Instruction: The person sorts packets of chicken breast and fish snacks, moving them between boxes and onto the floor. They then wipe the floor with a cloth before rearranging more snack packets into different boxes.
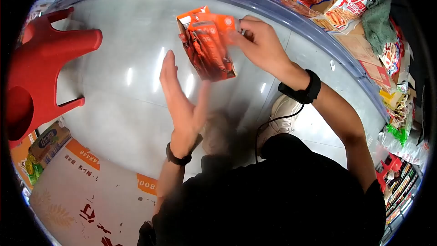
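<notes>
My right hand [264, 45] pinches the upper right edge of an orange-red box [207, 41], which is open and packed with red packets. The box is held above the grey floor, tilted. Just below and left of it is my left hand [182, 105], its fingers apart and thumb raised, somewhat blurred. Nothing shows between its fingers. Whether the thumb tip touches the lower edge of the box cannot be made out.
A red plastic stool [41, 64] stands at the left. A white printed box [91, 196] lies at the lower left. A clear plastic shelf edge [246, 1] curves across the top and right, with snack bags [348, 9] behind it. My shoes are below.
</notes>
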The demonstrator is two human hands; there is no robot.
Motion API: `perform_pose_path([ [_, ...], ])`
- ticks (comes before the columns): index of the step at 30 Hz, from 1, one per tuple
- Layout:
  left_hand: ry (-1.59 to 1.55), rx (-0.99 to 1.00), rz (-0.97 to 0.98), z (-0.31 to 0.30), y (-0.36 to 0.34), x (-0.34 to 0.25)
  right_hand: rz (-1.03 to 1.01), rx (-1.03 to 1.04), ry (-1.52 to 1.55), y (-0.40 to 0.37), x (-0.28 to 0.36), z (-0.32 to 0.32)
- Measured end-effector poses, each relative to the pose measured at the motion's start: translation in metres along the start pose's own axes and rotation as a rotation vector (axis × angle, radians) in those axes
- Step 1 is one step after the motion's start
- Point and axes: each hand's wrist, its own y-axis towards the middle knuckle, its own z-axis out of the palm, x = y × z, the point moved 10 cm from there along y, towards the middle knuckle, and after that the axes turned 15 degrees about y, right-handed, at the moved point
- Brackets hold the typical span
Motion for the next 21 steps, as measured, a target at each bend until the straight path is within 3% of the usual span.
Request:
perform_pose_path([
  [1, -0.027, -0.064, 0.040, -0.010, 0.000, -0.006, -0.002, 0.004, 0.000, 0.001, 0.005, -0.001],
  [3, -0.076, -0.101, 0.029, -0.019, 0.000, -0.005, -0.389, -0.182, -0.172, -0.014, 0.061, -0.024],
  [9, -0.477, -0.235, -0.050, -0.036, 0.010, -0.004, -0.558, 0.045, -0.210, -0.051, 0.103, -0.033],
  [11, -0.476, -0.191, -0.035, -0.036, 0.016, -0.004, -0.545, 0.103, -0.140, -0.057, 0.096, -0.030],
  [13, -0.648, 0.133, -0.099, -0.008, 0.019, -0.003, -0.454, 0.155, 0.021, -0.057, 0.085, -0.027],
  [14, -0.691, 0.168, -0.114, -0.005, 0.018, -0.003, -0.438, 0.194, 0.075, -0.056, 0.082, -0.022],
  [19, -0.776, 0.076, -0.327, -0.003, 0.005, 0.011, -0.393, 0.087, 0.233, -0.054, 0.089, -0.017],
  [21, -0.702, -0.159, -0.406, -0.022, -0.005, 0.029, -0.279, 0.016, 0.303, -0.060, 0.087, -0.014],
])
